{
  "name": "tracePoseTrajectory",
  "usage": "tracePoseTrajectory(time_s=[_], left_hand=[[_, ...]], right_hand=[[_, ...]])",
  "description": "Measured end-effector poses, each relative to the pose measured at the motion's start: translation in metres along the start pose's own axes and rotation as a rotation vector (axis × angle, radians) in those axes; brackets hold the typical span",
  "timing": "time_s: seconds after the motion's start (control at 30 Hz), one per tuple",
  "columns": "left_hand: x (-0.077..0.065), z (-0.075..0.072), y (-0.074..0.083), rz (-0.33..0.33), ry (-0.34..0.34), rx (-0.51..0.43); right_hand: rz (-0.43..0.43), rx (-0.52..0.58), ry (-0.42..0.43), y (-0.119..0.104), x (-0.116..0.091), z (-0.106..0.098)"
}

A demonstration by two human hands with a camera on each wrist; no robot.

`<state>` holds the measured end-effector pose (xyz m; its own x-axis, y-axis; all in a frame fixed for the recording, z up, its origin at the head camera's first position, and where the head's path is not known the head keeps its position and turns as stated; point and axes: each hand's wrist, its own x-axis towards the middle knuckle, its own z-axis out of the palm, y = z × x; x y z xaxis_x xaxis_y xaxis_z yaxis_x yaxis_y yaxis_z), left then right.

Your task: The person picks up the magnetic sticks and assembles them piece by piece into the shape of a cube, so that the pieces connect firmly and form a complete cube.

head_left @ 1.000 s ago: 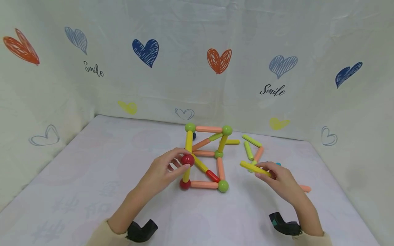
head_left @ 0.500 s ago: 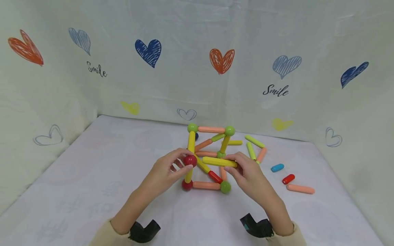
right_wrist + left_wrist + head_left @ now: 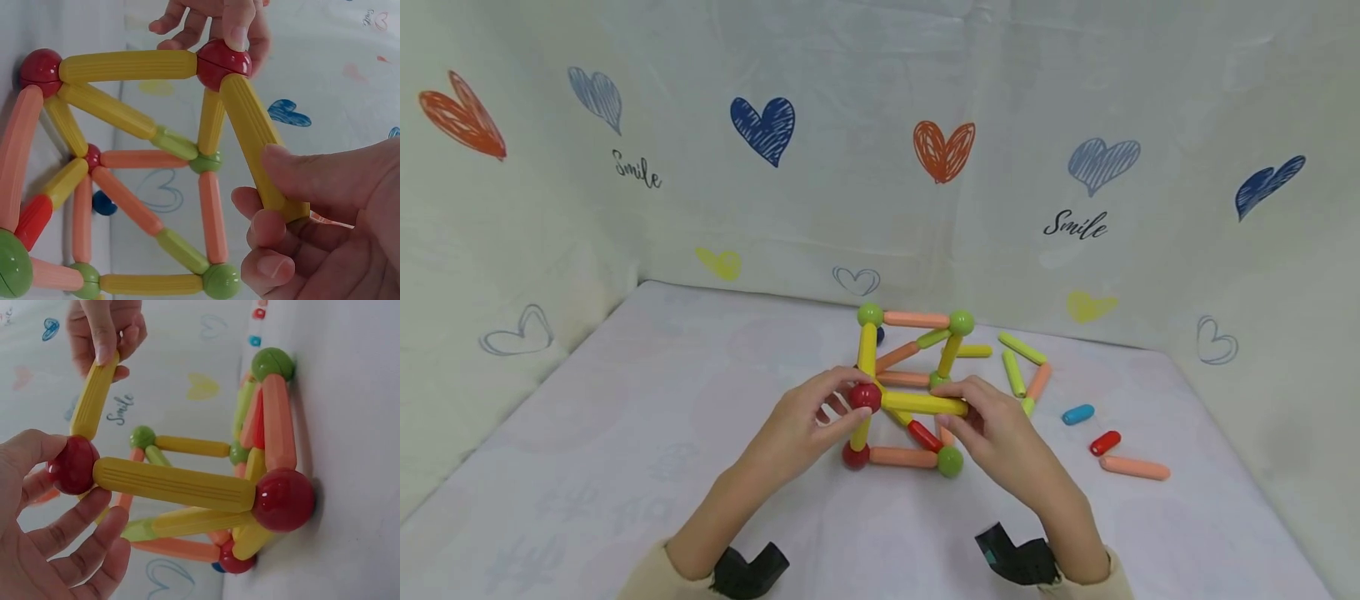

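Note:
A frame of colored rods and balls stands on the table. My left hand (image 3: 808, 417) pinches its upper front red ball (image 3: 865, 397) between thumb and fingers; a yellow upright rod (image 3: 175, 484) runs from that ball down to a lower red ball (image 3: 285, 499). With thumb and fingers my right hand (image 3: 992, 425) grips the outer end of another yellow rod (image 3: 253, 134). This rod lies roughly level in the head view, its far end against the pinched red ball. Green balls (image 3: 961, 322) mark other corners, joined by salmon rods (image 3: 917, 319).
Right of the frame lie loose light-green rods (image 3: 1013, 372), a salmon rod (image 3: 1135, 468), a short red rod (image 3: 1105, 442) and a short blue rod (image 3: 1078, 414). A dark blue ball (image 3: 104, 203) sits behind the frame. A heart-printed cloth (image 3: 850, 217) hangs behind the table.
My right hand has carried the yellow rod leftward from beside the loose pieces, and its end now meets the red ball. My left hand has kept its pinch on the ball.

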<state>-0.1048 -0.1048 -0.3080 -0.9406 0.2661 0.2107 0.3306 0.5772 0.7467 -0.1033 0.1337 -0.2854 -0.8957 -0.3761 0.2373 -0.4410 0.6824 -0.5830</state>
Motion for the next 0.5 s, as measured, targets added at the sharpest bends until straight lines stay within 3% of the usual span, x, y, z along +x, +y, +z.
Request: tracePoseTrajectory(time_s=[0.13, 0.23, 0.43, 0.5], left_hand=[[0.000, -0.002, -0.001, 0.021, 0.005, 0.019], [0.002, -0.004, -0.006, 0.046, 0.049, 0.008], [0.027, -0.012, -0.033, 0.004, 0.261, -0.240], [0.042, -0.014, -0.045, -0.034, 0.270, -0.290]], right_hand=[[-0.012, 0.032, -0.012, 0.002, -0.001, 0.000], [-0.012, 0.055, -0.025, 0.002, -0.001, -0.001], [-0.007, 0.058, -0.033, 0.002, -0.001, 0.001], [-0.009, 0.056, -0.034, 0.002, 0.000, 0.001]])
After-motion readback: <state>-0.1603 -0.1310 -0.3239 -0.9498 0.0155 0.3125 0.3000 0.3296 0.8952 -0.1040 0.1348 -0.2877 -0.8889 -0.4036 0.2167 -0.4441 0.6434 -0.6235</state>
